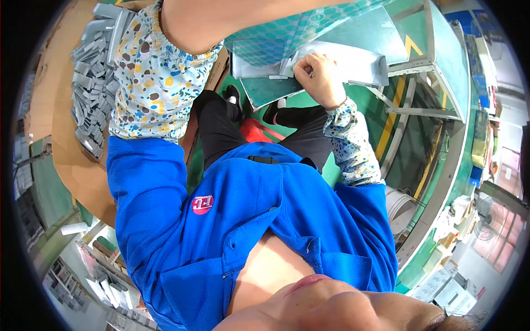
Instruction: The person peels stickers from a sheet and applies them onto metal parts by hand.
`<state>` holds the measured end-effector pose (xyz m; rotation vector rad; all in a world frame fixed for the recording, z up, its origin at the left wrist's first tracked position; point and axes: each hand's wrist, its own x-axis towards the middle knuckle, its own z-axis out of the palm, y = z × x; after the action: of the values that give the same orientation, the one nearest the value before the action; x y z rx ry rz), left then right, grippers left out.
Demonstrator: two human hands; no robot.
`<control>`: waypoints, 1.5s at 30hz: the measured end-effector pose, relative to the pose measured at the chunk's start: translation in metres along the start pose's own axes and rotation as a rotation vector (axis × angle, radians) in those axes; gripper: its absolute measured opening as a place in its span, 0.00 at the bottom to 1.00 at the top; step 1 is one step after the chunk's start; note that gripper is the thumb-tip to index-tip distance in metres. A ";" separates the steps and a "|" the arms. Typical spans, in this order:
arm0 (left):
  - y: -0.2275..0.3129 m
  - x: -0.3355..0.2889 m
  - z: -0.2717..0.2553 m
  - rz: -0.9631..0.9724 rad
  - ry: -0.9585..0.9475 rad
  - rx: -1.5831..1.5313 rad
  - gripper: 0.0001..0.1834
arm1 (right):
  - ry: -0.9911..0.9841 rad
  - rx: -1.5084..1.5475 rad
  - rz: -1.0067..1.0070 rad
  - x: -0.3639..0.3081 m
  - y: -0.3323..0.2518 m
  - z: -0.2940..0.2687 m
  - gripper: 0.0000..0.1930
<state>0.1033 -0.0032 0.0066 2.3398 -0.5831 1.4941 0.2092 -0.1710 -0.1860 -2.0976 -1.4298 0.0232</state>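
Observation:
My right hand [321,80] is at a long, light-grey shallow tray-like part [364,62]. Its fingers are curled and closed near a small grey piece [288,68]; what lies between them is hidden. My left forearm [232,19] crosses the upper part of the head view, and the hand itself is past the top edge. Below that forearm hangs a sheet of see-through bubble wrap [265,47], covering part of the grey part. Both lie over a green-topped work table [270,91].
At the left, many small grey pieces [91,94] are heaped by brown cardboard [83,171]. On the right stands a metal-framed bench [455,77]. A white bucket [400,209] is beneath it. Something red [259,131] shows between my legs. Shelves and boxes line the far right.

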 end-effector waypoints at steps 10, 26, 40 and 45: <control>-0.001 0.002 0.004 0.006 0.003 -0.011 0.05 | 0.003 0.049 0.031 0.000 0.000 0.002 0.05; -0.002 0.002 0.008 0.017 0.019 -0.017 0.05 | 0.106 0.004 0.003 -0.002 -0.001 0.010 0.05; 0.000 0.000 0.011 0.040 0.042 0.003 0.05 | 0.090 -0.107 0.016 0.004 -0.013 -0.003 0.07; 0.005 0.003 0.013 0.040 0.034 0.001 0.05 | 0.094 0.004 0.051 -0.003 0.011 -0.014 0.08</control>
<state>0.1122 -0.0135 0.0045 2.3123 -0.6242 1.5485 0.2221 -0.1829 -0.1805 -2.1036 -1.3193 -0.0524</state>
